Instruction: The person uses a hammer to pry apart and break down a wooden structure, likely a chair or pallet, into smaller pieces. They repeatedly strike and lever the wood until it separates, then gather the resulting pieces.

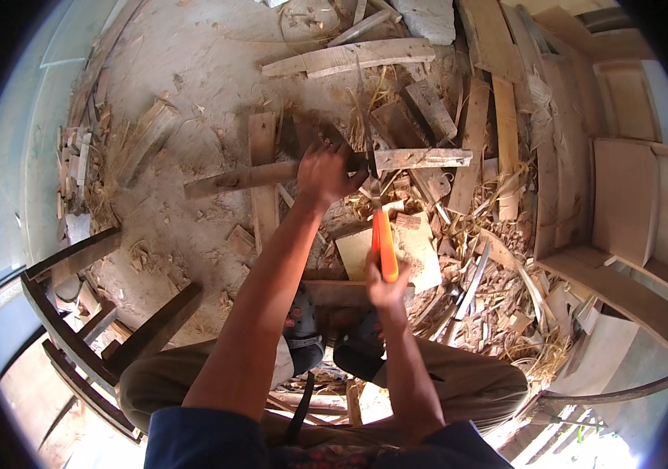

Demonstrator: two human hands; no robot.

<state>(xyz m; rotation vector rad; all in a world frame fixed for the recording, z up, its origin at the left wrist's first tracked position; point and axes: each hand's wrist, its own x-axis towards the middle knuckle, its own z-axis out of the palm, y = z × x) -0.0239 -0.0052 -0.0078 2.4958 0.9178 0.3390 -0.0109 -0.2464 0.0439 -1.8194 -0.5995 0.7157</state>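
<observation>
My left hand [325,173] is closed over a long strip of wood [244,179], which lies crosswise and sticks out to its left. A paler length of wood [424,159] continues in line to the right of the saw. My right hand [388,286] grips the orange handle of a handsaw [385,242]. The narrow saw blade [365,117] points away from me and crosses the wood just right of my left fingers. How deep the blade sits in the wood, I cannot tell. Under the saw handle rests a pale square board [420,254].
Offcuts and chips [498,285] litter the ground on the right, with a long blade-like tool [475,281] among them. Planks [350,58] lie at the far side. A dark wooden frame [76,313] stands at the left, a wooden cabinet-like piece [623,211] at the right.
</observation>
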